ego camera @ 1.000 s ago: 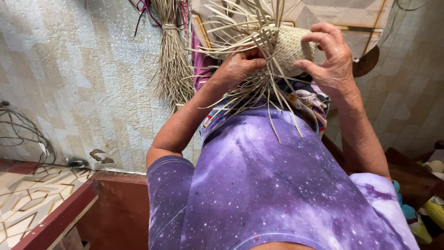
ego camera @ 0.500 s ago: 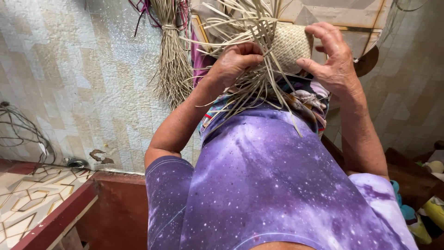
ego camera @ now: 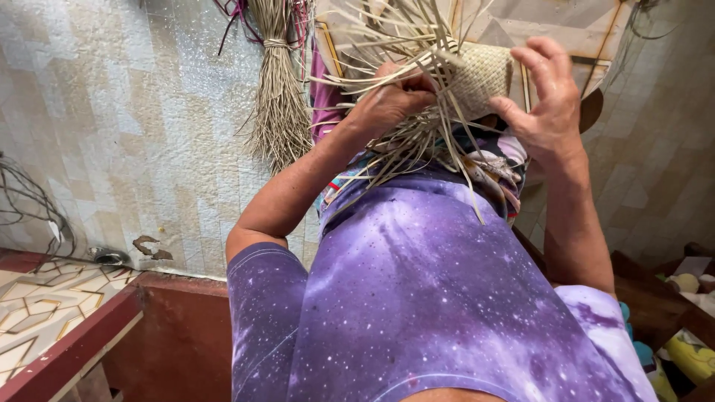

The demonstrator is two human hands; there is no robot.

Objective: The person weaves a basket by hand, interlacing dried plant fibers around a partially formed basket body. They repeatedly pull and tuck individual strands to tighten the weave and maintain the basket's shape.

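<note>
The left hand (ego camera: 391,100) is clenched around a cluster of loose pale straw strands (ego camera: 402,149) at the open edge of a half-woven straw basket (ego camera: 480,74), its knuckles bent over the strips. The right hand (ego camera: 547,104) grasps the woven body of the basket from the right side, fingers spread across the tight plaited surface and thumb pressing from below. The basket is held up in front of the chest, far from the camera, with unwoven strands fanning out up and down to the left. Nearer lies the purple speckled shirt (ego camera: 417,298). To the far left a tied bundle of dried straw (ego camera: 279,97) lies on the pale tiled floor (ego camera: 112,112).
</note>
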